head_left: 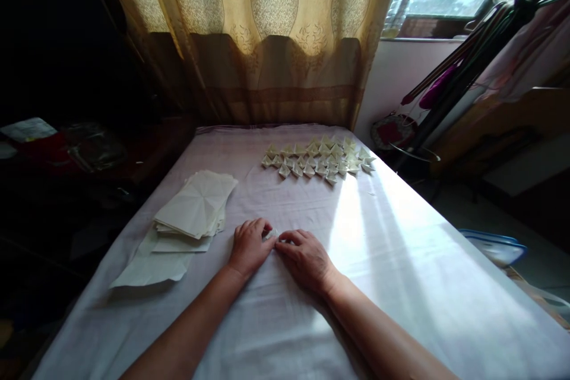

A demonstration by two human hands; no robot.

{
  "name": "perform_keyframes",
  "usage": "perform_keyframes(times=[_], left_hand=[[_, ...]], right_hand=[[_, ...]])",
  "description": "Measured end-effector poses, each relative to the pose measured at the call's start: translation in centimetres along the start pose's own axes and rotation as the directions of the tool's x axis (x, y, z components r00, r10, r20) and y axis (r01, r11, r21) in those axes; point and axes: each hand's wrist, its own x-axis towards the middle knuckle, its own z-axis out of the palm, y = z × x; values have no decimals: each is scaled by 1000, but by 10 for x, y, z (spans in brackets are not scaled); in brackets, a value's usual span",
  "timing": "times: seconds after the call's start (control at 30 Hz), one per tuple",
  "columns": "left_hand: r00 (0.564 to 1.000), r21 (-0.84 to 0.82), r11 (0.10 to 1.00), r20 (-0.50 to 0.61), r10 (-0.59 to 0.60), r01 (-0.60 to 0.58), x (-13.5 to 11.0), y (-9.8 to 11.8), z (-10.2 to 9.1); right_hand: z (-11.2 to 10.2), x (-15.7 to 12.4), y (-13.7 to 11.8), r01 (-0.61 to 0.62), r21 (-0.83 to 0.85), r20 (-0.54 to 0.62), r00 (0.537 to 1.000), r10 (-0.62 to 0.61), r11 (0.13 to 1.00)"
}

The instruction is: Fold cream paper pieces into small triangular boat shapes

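Observation:
My left hand [252, 243] and my right hand [305, 254] meet near the middle of the cloth-covered table, thumbs almost touching. Between their closed fingers is a small piece of folded paper [272, 234], mostly hidden by the hands. Left of my left hand lies a stack of creased paper sheets [196, 205], with a loose sheet [151, 264] sticking out underneath toward the near left. Beyond my right hand, several small pointed folded-paper pieces [318, 160] stand in rows at the far side.
A pale cloth [378, 309] covers the table. Behind its far edge hangs a patterned curtain [276, 71]. A dark pole [463, 83] leans at the right near the window, and a blue-rimmed container [494, 247] sits lower beyond the right edge. Sunlight falls across the right side.

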Motion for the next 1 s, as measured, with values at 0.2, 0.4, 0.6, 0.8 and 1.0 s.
perform_keyframes(times=[0.2, 0.4, 0.6, 0.8, 1.0], left_hand=[[997, -249, 966, -19, -75, 68, 1, -10, 8], [994, -417, 908, -72, -81, 44, 0, -19, 13], [999, -442, 897, -52, -15, -9, -4, -18, 15], [996, -392, 915, -29, 87, -91, -6, -19, 9], [988, -380, 913, -17, 156, -151, -4, -22, 8]], right_hand=[[3, -3, 2, -102, 110, -43, 993, 108, 989], [11, 8, 4, -308, 262, -134, 927, 351, 915], [17, 21, 1, -378, 372, -76, 898, 433, 848], [16, 15, -2, -412, 396, -75, 876, 476, 821], [15, 13, -7, -411, 388, -65, 881, 469, 825]])
